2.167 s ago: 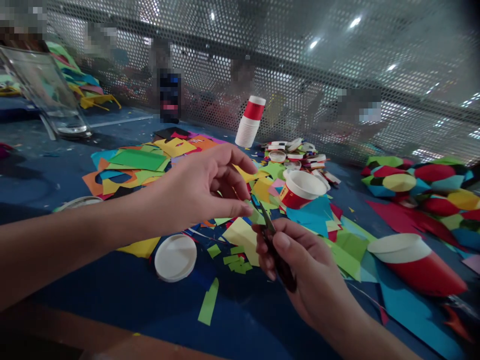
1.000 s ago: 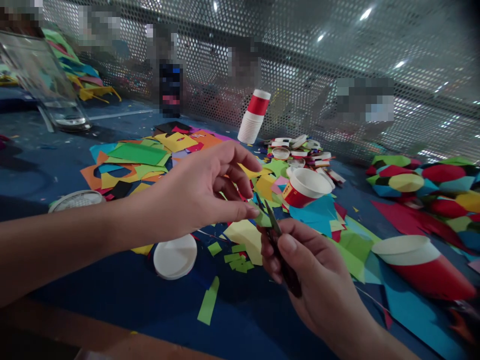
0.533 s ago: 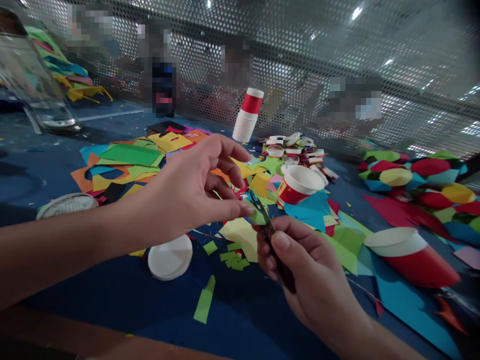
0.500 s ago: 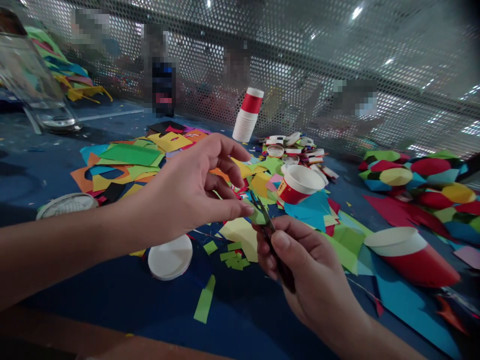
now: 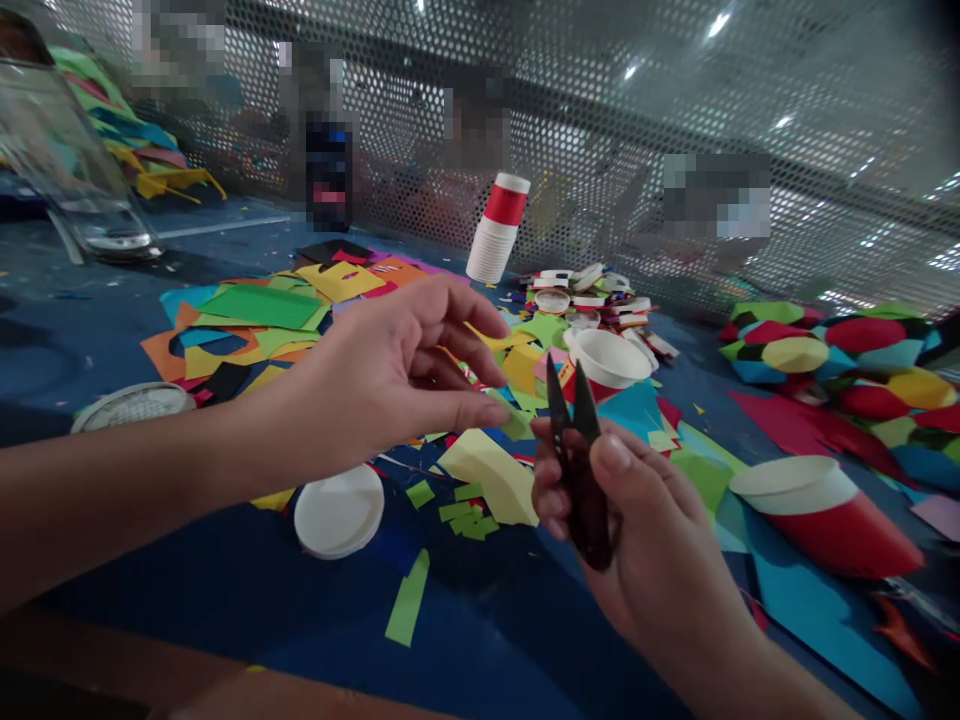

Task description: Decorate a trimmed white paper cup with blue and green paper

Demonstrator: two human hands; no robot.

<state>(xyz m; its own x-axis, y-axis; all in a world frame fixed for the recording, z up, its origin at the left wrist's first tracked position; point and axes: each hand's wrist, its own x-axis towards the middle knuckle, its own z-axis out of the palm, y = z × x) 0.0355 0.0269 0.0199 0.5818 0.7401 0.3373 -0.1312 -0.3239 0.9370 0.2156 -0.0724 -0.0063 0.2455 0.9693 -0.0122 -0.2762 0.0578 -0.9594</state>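
My right hand is wrapped around dark thread snips, their two pointed blades apart and aimed upward. To its left, my left hand pinches a small piece of light green paper at the thumb tip; the fingers partly hide it. The blades stand to the right of this paper, apart from it. Below the hands, several small green paper pieces lie beside a pale yellow sheet. A longer green strip rests nearer the front edge. A white round lid sits under my left wrist.
Coloured paper scraps cover the table's middle. Beyond them stand a stack of paper cups and a red-and-white cup. Another cup lies tilted at right. A glass jar stands far left, and a perforated metal screen lines the back.
The snips have moved right, away from the green paper, and their blades have spread wider. My left hand stays almost in place with the paper.
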